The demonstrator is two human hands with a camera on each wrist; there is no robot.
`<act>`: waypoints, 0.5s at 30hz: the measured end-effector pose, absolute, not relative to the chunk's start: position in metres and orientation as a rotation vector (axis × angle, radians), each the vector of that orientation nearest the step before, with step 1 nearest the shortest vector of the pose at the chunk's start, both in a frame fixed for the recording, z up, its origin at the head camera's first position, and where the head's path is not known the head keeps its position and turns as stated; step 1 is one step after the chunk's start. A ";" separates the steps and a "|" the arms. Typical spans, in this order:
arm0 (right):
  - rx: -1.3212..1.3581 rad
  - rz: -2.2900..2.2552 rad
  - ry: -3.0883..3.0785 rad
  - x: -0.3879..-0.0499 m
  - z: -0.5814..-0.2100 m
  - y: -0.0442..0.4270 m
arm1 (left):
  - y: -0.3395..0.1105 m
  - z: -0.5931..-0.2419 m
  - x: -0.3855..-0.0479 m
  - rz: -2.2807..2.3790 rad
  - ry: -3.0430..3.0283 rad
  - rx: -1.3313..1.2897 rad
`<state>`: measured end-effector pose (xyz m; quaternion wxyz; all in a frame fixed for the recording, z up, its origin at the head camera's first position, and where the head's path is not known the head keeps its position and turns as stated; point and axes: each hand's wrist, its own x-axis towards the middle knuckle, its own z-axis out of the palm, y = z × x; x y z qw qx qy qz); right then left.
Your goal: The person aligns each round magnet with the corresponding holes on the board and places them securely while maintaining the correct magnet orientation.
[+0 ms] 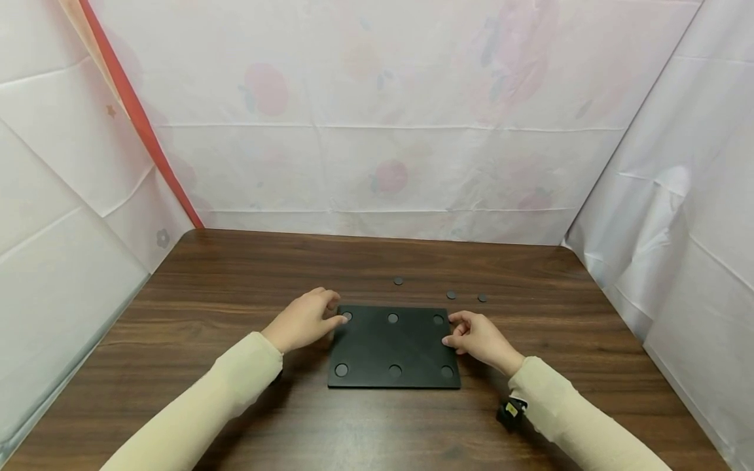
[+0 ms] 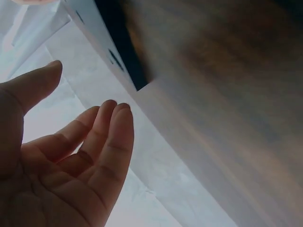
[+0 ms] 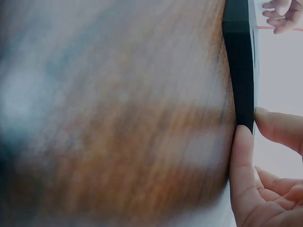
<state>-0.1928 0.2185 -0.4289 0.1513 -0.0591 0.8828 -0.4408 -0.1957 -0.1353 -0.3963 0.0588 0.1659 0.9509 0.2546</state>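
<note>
Dark wooden bench (image 1: 265, 261) carries a black board (image 1: 391, 343). The right hand (image 1: 480, 341) pinches the board's right edge; the left hand (image 1: 306, 320), fingers loosely bent, holds nothing by its far-left corner. Board appears stiff, light, possibly slick; opposite side edges suit gripping.

In the head view, the left sleeve (image 1: 194, 409) and right sleeve (image 1: 580, 415) run off the bottom edge, which also crops the counter (image 1: 165, 340). The left hand's (image 1: 304, 320) thumb partly covers a corner recess (image 1: 347, 316) of the black board (image 1: 391, 343); print on the yellow label (image 1: 511, 409) at the right cuff and surface detail on the small dark discs (image 1: 398, 281) are too small to tell. Both wrist views blur the counter and crop the board at the top; the right hand (image 3: 267, 189) leaves its wrist view's right edge.
</note>
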 end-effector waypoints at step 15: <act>-0.189 -1.273 2.518 -0.194 -0.430 0.220 | -0.138 -0.408 -0.191 0.740 2.794 0.535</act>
